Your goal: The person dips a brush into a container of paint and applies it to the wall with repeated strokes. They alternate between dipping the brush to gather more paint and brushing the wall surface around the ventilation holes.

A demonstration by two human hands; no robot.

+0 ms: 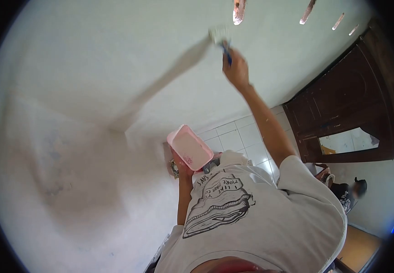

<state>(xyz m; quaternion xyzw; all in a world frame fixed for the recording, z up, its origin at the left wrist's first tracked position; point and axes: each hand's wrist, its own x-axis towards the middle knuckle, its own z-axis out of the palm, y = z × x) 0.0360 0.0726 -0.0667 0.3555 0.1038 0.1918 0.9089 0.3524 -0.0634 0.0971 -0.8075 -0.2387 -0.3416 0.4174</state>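
Pale plaster fills the left half of the view: a wall (pixel 69 150) with a broad grey-brown wet patch, running up from about eight o'clock into a long streak that climbs towards twelve o'clock. That whole stretch is bare surface, with nothing standing against it.

At the centre, the left hand (pixel 182 167) grips a pink tray (pixel 190 147) from beneath; the fingers curl under its lower edge, though how tightly they sit I cannot tell, since the tray hides most of them. The tray tilts, its open face turned towards the wall, and its rim stands just clear of the wet patch.

Just past twelve o'clock, the right hand (pixel 236 69) is raised on an outstretched arm, fingers wrapped round the blue handle of a brush (pixel 221 40). Its pale head meets the top end of the streak.

Below, from five to six o'clock, the person's white printed T-shirt (pixel 251 209) takes up the foreground.

At two to three o'clock stands a dark wooden cabinet (pixel 347 113) with a mirror, its edge close to the white tiled floor (pixel 242 136) that shows between the arm and the tray. At four o'clock another person (pixel 351 193) crouches low, well apart from the raised arm.
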